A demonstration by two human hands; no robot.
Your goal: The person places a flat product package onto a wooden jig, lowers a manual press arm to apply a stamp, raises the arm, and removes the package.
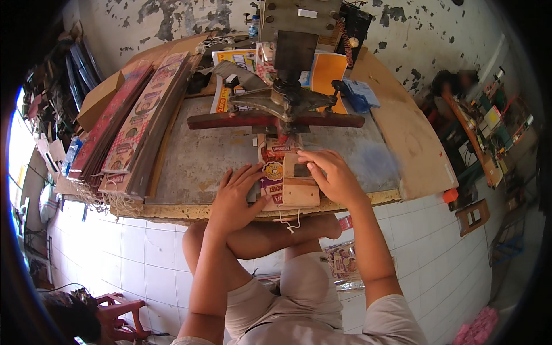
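Note:
A printed red and purple cardboard strip (271, 185) lies at the table's near edge, its far end beneath a press (284, 103). My left hand (237, 195) lies along its left side, fingers stretched out and apart, fingertips touching its edge. On the strip's right side sits a pale wooden block (301, 192) with a dark recess. My right hand (330, 175) reaches over from the right, its fingers bent and closed on the block's upper right part. White string (292, 224) hangs from the near end over the table edge.
Tall stacks of printed strips with strings (141, 118) lie on the left beside a cardboard box (100, 100). The press's wide red-edged crossbar (230, 119) spans just beyond my hands. Blue packs (359, 95) lie at the back right. A red stool (121, 316) stands on the floor.

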